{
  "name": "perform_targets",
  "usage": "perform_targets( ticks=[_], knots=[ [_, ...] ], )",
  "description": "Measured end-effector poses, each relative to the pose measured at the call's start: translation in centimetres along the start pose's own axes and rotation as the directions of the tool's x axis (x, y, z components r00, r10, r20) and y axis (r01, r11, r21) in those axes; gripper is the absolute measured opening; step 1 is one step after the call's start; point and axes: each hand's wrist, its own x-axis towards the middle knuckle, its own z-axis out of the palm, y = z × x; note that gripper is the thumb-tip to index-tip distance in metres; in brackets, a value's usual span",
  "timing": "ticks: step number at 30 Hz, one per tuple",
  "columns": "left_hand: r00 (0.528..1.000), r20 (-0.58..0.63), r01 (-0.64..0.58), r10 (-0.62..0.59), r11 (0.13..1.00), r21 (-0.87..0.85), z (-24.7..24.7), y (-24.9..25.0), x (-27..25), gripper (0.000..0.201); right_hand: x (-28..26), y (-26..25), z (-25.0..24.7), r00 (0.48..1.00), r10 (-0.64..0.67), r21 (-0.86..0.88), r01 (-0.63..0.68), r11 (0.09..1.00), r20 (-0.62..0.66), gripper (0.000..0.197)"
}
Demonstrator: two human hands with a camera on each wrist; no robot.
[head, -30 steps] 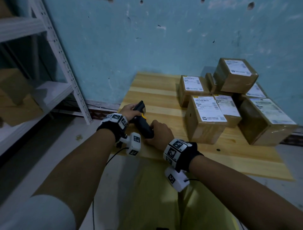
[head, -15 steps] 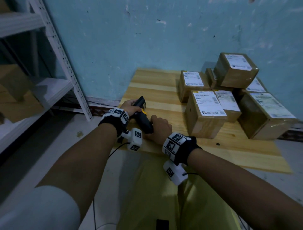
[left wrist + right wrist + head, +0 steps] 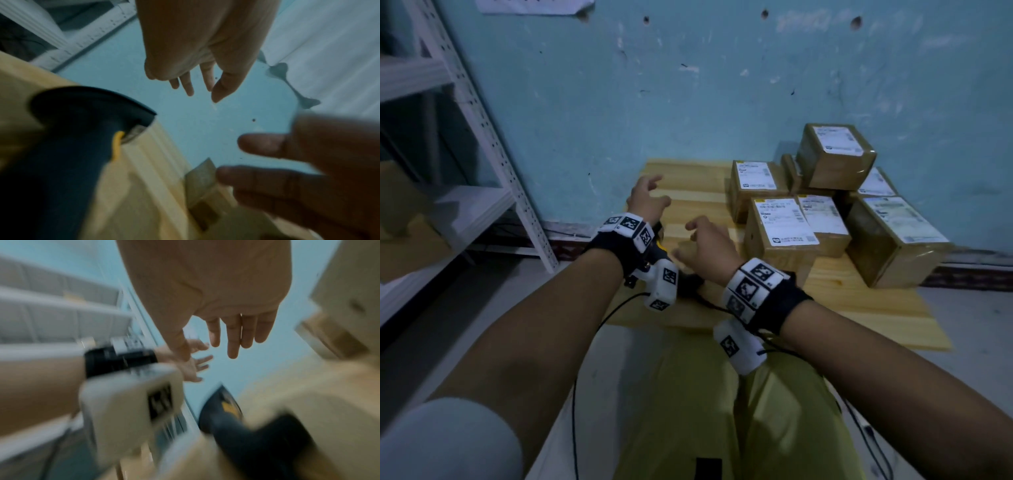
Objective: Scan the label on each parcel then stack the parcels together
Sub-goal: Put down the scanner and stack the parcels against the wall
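Several brown taped parcels with white labels are grouped at the right of a wooden board (image 3: 688, 178); the nearest parcel (image 3: 780, 233) stands just right of my hands, and one parcel (image 3: 835, 154) sits on top of the others. A black scanner with a yellow trigger (image 3: 68, 154) lies on the board's front left part, mostly hidden under my wrists in the head view (image 3: 688, 284). My left hand (image 3: 647, 198) hovers above it with fingers spread, holding nothing. My right hand (image 3: 705, 246) hovers beside it, fingers loosely spread and empty.
A white perforated metal shelf rack (image 3: 482, 137) stands at the left. The blue wall (image 3: 688, 85) runs behind the board. Thin black cables (image 3: 599, 329) trail from my wrists across the floor, and my yellow-green trousers (image 3: 688, 411) fill the foreground.
Both hands have let go of the scanner, risen and opened their fingers. The scanner now lies on the board below them.
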Motion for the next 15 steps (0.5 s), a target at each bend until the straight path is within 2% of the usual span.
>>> perform_targets(
  ticks=[2, 4, 5, 7, 9, 12, 14, 15],
  knots=[
    [0.997, 0.041, -0.053, 0.058, 0.991, -0.121, 1.2, 2.0, -0.4, 0.044, -0.2, 0.5, -2.4, 0.987, -0.051, 0.116, 0.069, 0.991, -0.153, 0.035],
    [0.984, 0.173, -0.009, 0.044, 0.981, -0.194, 2.8, 3.6, -1.2, 0.041, -0.3, 1.6, -5.1, 0.945, -0.031, 0.213, 0.105, 0.972, -0.324, 0.024],
    [0.964, 0.265, 0.039, 0.015, 0.979, -0.198, 3.6, 4.3, -1.7, 0.040, -0.2, 2.4, -6.4, 0.924, 0.003, 0.227, 0.092, 0.969, -0.383, 0.023],
    [0.912, 0.408, 0.118, -0.045, 0.981, -0.155, 5.5, 5.2, -2.7, 0.040, 0.1, 4.2, -8.6, 0.901, 0.088, 0.188, -0.008, 0.982, -0.424, 0.026],
    [0.879, 0.472, 0.130, -0.068, 0.986, -0.102, 7.1, 5.8, -3.6, 0.037, 0.5, 6.1, -10.1, 0.904, 0.193, 0.157, -0.142, 0.977, -0.383, 0.031],
    [0.836, 0.539, 0.156, -0.105, 0.986, -0.050, 8.8, 6.3, -4.5, 0.018, 0.3, 7.8, -11.2, 0.908, 0.304, 0.179, -0.261, 0.949, -0.288, 0.044],
    [0.785, 0.605, 0.205, -0.132, 0.977, -0.053, 9.7, 6.3, -5.0, 0.021, 0.2, 8.6, -11.5, 0.907, 0.383, 0.234, -0.339, 0.911, -0.176, 0.056],
    [0.777, 0.614, 0.216, -0.141, 0.975, -0.050, 10.0, 6.2, -5.2, 0.028, 0.1, 9.0, -11.5, 0.895, 0.433, 0.273, -0.391, 0.879, -0.111, 0.063]
  ],
)
